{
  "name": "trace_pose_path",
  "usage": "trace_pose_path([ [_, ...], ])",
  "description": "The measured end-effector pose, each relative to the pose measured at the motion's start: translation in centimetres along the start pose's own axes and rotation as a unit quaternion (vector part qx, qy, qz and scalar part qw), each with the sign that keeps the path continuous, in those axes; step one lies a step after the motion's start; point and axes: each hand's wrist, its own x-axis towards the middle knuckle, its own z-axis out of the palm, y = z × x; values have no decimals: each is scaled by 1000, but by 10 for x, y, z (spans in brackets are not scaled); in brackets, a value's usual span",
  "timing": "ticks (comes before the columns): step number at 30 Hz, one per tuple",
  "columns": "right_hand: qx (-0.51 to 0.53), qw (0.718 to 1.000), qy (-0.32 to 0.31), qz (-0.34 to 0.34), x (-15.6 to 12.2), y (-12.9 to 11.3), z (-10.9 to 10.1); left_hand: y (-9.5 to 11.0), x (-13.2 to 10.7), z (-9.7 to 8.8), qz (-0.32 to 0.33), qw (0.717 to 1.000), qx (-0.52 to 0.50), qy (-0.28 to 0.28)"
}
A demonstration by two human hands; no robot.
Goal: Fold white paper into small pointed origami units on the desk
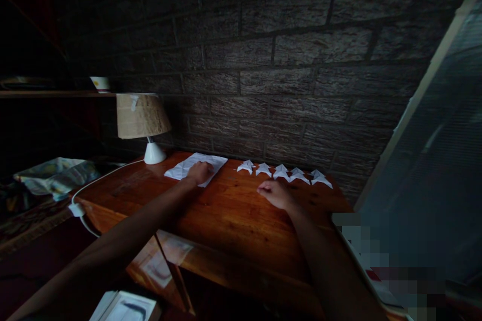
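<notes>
My left hand (199, 172) rests on a creased white sheet of paper (188, 164) lying at the back of the wooden table (233, 215); its fingers look curled down onto the sheet. My right hand (274, 192) lies on the table top with fingers curled in, just in front of a row of several small folded white paper figures (282, 172). It touches none of them as far as I can see. Nothing shows inside either hand.
A table lamp (145, 125) with a beige shade stands at the table's back left, its white cord (86, 188) running off the left edge. A dark brick wall (286, 75) is behind. Crumpled cloth (56, 173) lies left; a white box (126, 307) sits below.
</notes>
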Motion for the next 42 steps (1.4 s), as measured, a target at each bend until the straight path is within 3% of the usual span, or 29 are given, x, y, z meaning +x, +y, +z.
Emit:
trace_pose_path([
  [3,-5,1000,-1,-2,1,4,1,-3,-2,-13,-28,999,11,13],
  [6,6,1000,3,-1,3,7,2,5,-15,-43,-45,998,16,52],
  [8,41,999,34,12,4,6,2,21,-29,-69,-11,989,-56,139],
  [10,121,987,94,42,5,2,2,43,-41,-92,79,954,-187,219],
  [12,242,955,148,84,5,-5,0,65,-44,-103,118,893,-344,265],
  [14,376,906,173,94,4,-10,-6,82,-38,-98,103,838,-477,242],
  [17,491,844,194,92,4,-9,-16,94,-20,-67,17,762,-631,145],
  [20,499,840,189,98,4,1,-23,93,-8,-40,-72,719,-689,46],
  [22,476,847,203,127,4,5,-25,89,-5,-37,-67,716,-695,-14],
  [24,470,847,200,149,4,4,-23,84,-5,-44,-40,702,-711,-9],
  [27,495,849,125,134,2,-6,-20,79,-8,-57,-16,691,-722,-8],
  [30,503,854,82,101,-2,-16,-18,75,-12,-60,-6,692,-720,-47],
  [37,482,853,182,82,-4,-6,-28,75,-5,-41,5,702,-700,-131],
  [40,458,858,221,79,-3,1,-33,87,10,-19,37,728,-677,-104],
  [42,411,876,240,80,-3,4,-33,97,19,-1,31,742,-670,-1],
])
